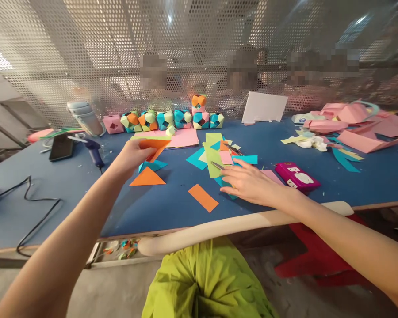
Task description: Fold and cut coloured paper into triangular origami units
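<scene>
My left hand (132, 155) is raised over the left part of the table, pinching a folded piece of orange paper (156, 145). Beneath it lie a blue folded paper (155, 165) and an orange paper triangle (147, 177). My right hand (243, 179) reaches over a pile of paper pieces, its fingers spread and stretched out. Pointed metal blades (216, 165), seemingly of scissors, show at its fingertips; their handles are hidden. Green paper strips (213, 152) and a pink square (226, 157) lie beside them. Between my hands is an orange paper rectangle (203, 198).
A row of folded paper balls (166, 120) stands along the perforated metal screen. To the left are a glue gun (93, 151), a phone (61, 147) and a bottle (85, 118). Pink paper scraps (361, 123) and a magenta case (296, 176) lie right. A padded strip (219, 226) edges the table.
</scene>
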`<state>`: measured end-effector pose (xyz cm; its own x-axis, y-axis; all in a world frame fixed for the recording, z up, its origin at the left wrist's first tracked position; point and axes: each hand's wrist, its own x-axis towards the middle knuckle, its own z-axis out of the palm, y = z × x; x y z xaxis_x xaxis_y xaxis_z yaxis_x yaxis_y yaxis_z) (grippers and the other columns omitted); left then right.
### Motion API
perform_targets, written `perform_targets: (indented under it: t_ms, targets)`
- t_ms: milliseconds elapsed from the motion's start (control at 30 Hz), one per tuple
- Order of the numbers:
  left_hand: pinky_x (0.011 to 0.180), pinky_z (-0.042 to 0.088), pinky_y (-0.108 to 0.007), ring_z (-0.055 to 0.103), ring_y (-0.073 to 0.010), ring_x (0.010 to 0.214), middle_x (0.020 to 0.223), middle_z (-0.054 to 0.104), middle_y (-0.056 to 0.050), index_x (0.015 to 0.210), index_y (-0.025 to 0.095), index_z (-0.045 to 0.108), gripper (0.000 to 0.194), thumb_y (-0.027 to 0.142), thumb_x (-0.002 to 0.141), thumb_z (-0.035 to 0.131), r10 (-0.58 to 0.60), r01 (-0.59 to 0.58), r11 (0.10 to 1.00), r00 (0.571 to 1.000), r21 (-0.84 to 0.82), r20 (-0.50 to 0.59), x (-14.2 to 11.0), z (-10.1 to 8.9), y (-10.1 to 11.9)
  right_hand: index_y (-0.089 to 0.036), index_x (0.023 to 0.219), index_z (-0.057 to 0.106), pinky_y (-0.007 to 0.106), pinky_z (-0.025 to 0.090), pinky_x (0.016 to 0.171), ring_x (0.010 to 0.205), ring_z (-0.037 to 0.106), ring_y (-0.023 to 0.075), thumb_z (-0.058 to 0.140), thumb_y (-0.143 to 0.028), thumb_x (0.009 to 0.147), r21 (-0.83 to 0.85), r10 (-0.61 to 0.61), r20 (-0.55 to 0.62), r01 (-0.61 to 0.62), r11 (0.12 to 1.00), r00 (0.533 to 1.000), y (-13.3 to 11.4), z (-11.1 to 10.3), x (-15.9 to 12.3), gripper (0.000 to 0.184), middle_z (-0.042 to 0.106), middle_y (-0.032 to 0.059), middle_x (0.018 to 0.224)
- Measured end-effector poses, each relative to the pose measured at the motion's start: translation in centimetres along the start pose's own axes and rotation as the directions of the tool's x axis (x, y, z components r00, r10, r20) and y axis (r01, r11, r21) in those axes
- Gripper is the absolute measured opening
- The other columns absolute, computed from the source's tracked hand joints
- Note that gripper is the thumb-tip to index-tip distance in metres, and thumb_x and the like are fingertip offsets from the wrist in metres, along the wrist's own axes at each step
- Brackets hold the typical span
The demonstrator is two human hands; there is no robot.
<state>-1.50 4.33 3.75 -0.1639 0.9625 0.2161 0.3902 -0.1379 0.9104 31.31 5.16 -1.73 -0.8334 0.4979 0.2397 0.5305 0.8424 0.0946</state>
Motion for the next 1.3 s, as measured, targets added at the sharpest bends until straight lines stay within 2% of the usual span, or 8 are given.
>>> perform_targets:
  t_ms: [200,333,467,600,733,967,1133,1300]
  targets:
    - [0.05,0.034,-0.025,0.051,-0.0157,0.055,0.059,0.063,0.0,0.066,0.018,0.071,0.014,0.019,0.054,0.064,-0.21,0.16,0.934,0.969,0.321,0.129,-2.3,-2.6,-2.8,-0.018,0.13,0.058,0.047,0.041,0.105,0.129,0.049,0.0302,0.055,-0.034,0.089,0.214,0.06,0.156,-0.093,0.972,0.986,-2.9,0.0,2.3,0.044,0.049,0.0126,0.144]
    - [0.053,0.033,-0.024,0.049,-0.0155,0.058,0.059,0.061,0.0,0.057,0.02,0.066,0.009,0.019,0.049,0.07,-0.129,0.087,0.929,0.987,0.361,0.093,-3.4,-2.3,-4.2,-0.02,0.139,0.049,0.042,0.04,0.106,0.132,0.044,0.0308,0.062,-0.035,0.082,0.342,-0.026,0.319,-0.089,0.936,0.948,-3.8,-0.9,4.7,0.061,0.047,0.0112,0.145]
    - [0.055,0.034,-0.024,0.051,-0.0163,0.062,0.064,0.062,0.0,0.066,0.021,0.066,0.017,0.022,0.049,0.071,-0.069,0.026,0.915,0.993,0.403,0.092,-4.0,-2.1,-5.4,-0.017,0.128,0.058,0.031,0.047,0.088,0.107,0.06,0.0241,0.061,-0.024,0.078,0.403,-0.073,0.386,-0.097,0.91,0.92,-3.5,-2.1,6.1,0.05,0.059,0.0111,0.122]
    - [0.061,0.042,-0.027,0.059,-0.0209,0.075,0.088,0.068,-0.005,0.097,0.018,0.064,0.043,0.03,0.057,0.066,-0.146,0.058,0.904,0.973,0.425,0.178,-3.8,-2.4,-6.3,-0.016,0.102,0.064,0.026,0.044,0.068,0.091,0.059,0.0198,0.061,-0.021,0.073,0.448,-0.112,0.502,-0.147,0.882,0.858,-3.4,-2.4,7.2,0.029,0.062,0.0083,0.107]
    - [0.069,0.046,-0.03,0.06,-0.0232,0.087,0.11,0.064,-0.009,0.129,0.018,0.052,0.072,0.035,0.06,0.064,-0.097,-0.03,0.822,0.977,0.568,0.192,-3.0,-2.5,-6.2,-0.017,0.081,0.06,0.024,0.034,0.053,0.066,0.055,0.0136,0.054,-0.016,0.075,0.467,-0.091,0.569,-0.23,0.854,0.817,-3.1,-2.7,7.8,0.009,0.066,0.0025,0.081]
    - [0.069,0.045,-0.028,0.061,-0.0226,0.086,0.104,0.067,-0.005,0.123,0.02,0.059,0.062,0.037,0.063,0.061,-0.116,-0.106,0.809,0.935,0.578,0.334,-2.4,-2.4,-5.5,-0.019,0.102,0.064,0.023,0.043,0.064,0.08,0.06,0.0165,0.056,-0.022,0.071,0.445,0.178,0.405,-0.364,0.818,0.897,2.4,-4.7,4.6,0.032,0.067,0.0033,0.094]
    - [0.061,0.045,-0.026,0.059,-0.0198,0.075,0.089,0.068,-0.003,0.106,0.018,0.066,0.048,0.034,0.061,0.06,-0.108,-0.041,0.866,0.958,0.499,0.267,-2.0,-3.1,-5.8,-0.019,0.127,0.055,0.029,0.05,0.071,0.088,0.064,0.0205,0.058,-0.033,0.071,0.439,0.409,0.394,-0.56,0.703,0.823,8.1,-4.9,0.3,0.058,0.067,0.0058,0.109]
    - [0.064,0.047,-0.026,0.06,-0.0187,0.075,0.09,0.069,-0.005,0.118,0.013,0.061,0.054,0.03,0.067,0.058,-0.079,0.057,0.796,0.997,0.603,0.01,-0.3,-5.1,-6.5,-0.014,0.132,0.054,0.037,0.049,0.087,0.106,0.061,0.0284,0.058,-0.037,0.076,0.098,0.6,0.328,-0.658,0.747,0.73,10.2,-4.4,-1.9,0.06,0.06,0.0145,0.126]
